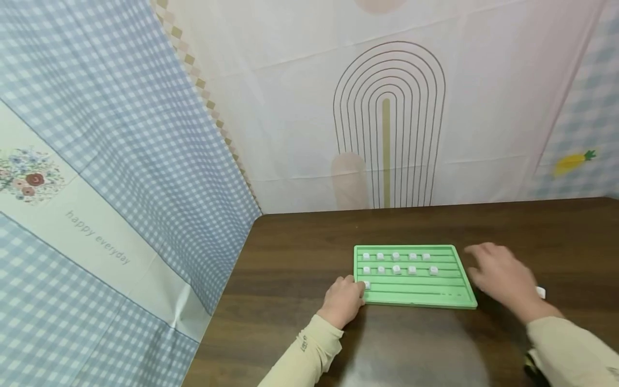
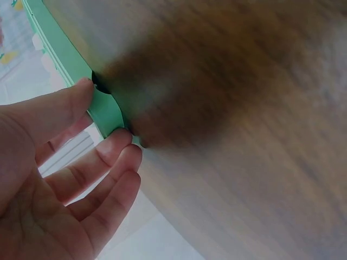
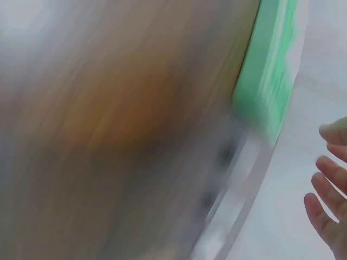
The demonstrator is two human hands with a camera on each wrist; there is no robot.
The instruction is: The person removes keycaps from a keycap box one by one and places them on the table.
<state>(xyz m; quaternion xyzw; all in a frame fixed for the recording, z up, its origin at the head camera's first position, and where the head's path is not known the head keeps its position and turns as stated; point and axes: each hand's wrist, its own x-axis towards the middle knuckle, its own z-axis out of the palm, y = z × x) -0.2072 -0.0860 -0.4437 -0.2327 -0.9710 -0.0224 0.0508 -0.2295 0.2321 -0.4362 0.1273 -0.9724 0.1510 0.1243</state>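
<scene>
A green ridged board (image 1: 411,295) lies flat on the dark wooden table, with small white cubes (image 1: 396,270) standing in its rows. Two upper rows hold several cubes each, and a single white cube (image 1: 367,285) sits at the left of the third row. My left hand (image 1: 342,300) grips the board's near left corner. In the left wrist view, the thumb and fingers (image 2: 111,142) close on its green edge (image 2: 105,111). Just off the board's right side, my right hand (image 1: 500,271) hovers with spread fingers and holds nothing; the right wrist view is blurred.
A white piece (image 1: 540,292) shows beside the right wrist, partly hidden by the arm. Something dark with a yellowish part (image 1: 532,365) lies below the right sleeve. Patterned cloth (image 1: 300,107) hangs behind the table, and blue checked cloth (image 1: 145,134) hangs at left.
</scene>
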